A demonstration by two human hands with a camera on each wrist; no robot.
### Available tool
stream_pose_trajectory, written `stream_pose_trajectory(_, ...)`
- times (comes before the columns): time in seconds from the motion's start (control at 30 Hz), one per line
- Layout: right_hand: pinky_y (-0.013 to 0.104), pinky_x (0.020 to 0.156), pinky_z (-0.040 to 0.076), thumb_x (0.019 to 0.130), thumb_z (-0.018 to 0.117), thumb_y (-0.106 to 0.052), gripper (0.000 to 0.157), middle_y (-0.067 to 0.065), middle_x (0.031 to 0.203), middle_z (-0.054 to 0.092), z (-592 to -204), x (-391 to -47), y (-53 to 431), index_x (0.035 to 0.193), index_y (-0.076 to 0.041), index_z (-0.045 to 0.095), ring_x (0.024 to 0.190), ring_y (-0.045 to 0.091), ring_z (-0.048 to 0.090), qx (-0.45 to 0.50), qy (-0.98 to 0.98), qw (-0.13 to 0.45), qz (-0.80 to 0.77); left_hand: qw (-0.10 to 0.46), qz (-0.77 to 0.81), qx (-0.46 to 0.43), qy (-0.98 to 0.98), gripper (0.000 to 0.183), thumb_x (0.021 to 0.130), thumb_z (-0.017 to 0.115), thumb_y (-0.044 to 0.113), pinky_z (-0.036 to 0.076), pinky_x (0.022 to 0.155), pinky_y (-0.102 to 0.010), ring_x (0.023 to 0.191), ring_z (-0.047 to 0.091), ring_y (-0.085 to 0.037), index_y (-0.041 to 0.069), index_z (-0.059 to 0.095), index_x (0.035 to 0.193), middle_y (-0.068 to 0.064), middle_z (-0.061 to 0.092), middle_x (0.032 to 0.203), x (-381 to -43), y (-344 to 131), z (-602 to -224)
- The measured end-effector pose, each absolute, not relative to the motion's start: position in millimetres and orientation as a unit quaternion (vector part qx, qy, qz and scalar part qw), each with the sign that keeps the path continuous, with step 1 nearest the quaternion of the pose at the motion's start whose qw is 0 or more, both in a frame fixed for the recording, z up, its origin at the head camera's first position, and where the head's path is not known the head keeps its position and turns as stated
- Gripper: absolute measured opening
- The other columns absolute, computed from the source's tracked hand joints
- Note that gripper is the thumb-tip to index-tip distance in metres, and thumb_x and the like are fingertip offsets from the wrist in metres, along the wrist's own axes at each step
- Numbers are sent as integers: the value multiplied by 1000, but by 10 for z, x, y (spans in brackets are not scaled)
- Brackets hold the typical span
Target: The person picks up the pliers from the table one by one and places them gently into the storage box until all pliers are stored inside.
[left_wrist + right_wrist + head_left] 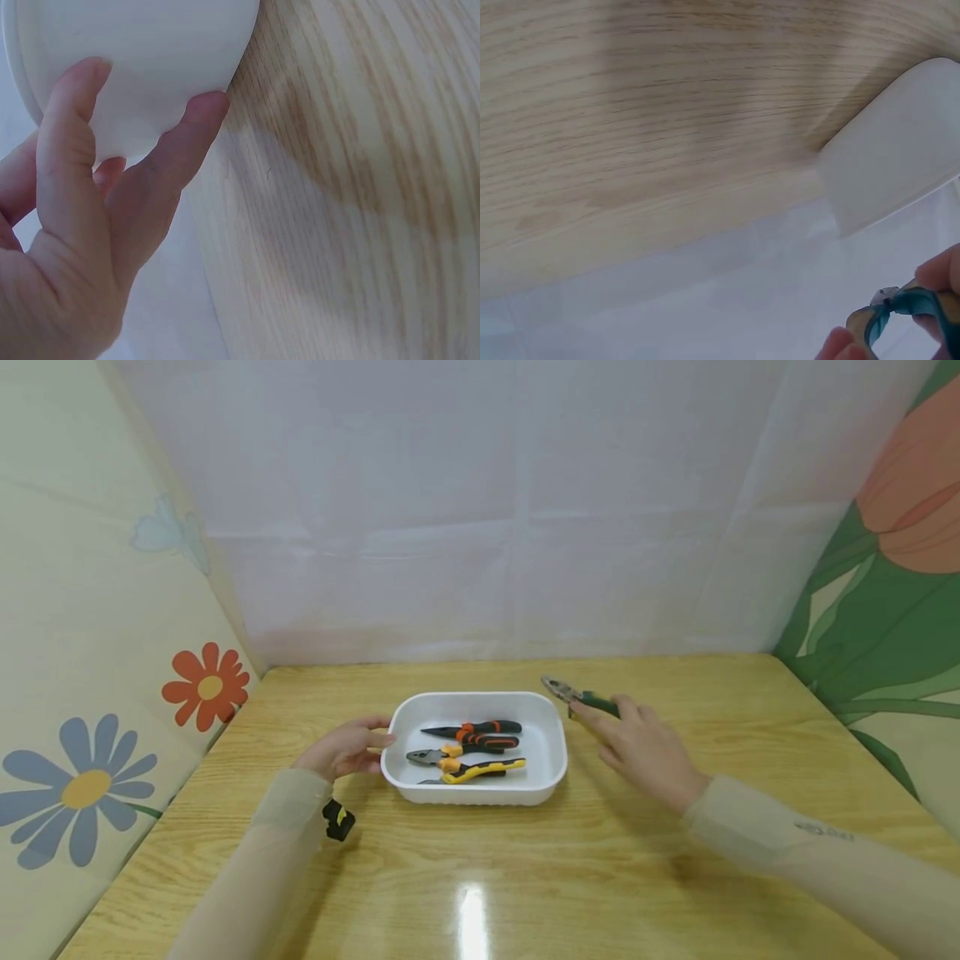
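Note:
My left hand (347, 750) grips the left end of a white plastic tray (474, 796), with its fingertips against the outer wall (161, 90). My right hand (651, 756) holds a pair of combination pliers (559, 688) with dark green handles, just beyond the tray's right end; their metal head points up and left. In the right wrist view, fingers hold the teal handles (915, 301). Inside the tray lie black-and-red needle-nose pliers (491, 727), orange-and-black combination pliers (427, 757) and yellow-and-black pliers (483, 770), their handles towards the right.
The tray stands on a wood-grain table (480, 877). A white cloth (480, 527) hangs behind the table's far edge, and flower-printed panels (82, 652) flank it on both sides. A small black-and-yellow object (338, 820) shows beside the left wrist.

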State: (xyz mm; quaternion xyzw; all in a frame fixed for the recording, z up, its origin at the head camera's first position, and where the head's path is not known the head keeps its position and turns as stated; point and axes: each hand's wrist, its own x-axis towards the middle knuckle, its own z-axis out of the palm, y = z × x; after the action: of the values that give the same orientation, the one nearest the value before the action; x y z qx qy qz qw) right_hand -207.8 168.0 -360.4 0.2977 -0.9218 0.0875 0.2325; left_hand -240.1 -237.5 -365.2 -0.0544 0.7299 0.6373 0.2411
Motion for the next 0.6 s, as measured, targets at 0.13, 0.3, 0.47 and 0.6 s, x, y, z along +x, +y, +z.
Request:
stream_pose_trajectory(0.13,34,40,47,84,74,-8,57,29,108,54,-3597,-2088,1646,137,-18,56,72,36,55,308,-917,237,87,242,640,-58,727,54,100,47,1,55,57,-17,77,61,-17,-6,24,148,-20,48,118,-2406,-2380,-3652)
stream_pose_trajectory(0.3,33,41,49,83,74,-6,59,29,109,55,-3593,-2112,1596,137,-18,56,72,35,55,323,-911,242,81,241,641,-60,727,55,100,47,1,55,58,-17,78,62,-17,-6,23,149,-21,47,120,-2418,-2388,-3663)
stream_pose_trajectory(0.47,34,44,51,82,75,-5,59,29,107,56,-3587,-2143,1546,136,-18,57,69,33,55,342,-903,247,83,240,644,-60,724,55,100,47,0,55,58,-17,78,62,-17,-6,23,149,-20,48,120,-2418,-2387,-3665)
stream_pose_trajectory(0.6,35,45,52,83,75,-8,58,29,106,56,-3582,-2162,1507,137,-19,56,70,35,56,354,-897,250,88,239,645,-62,723,55,100,46,0,55,58,-17,79,61,-18,-6,23,149,-20,48,119,-2413,-2383,-3663)
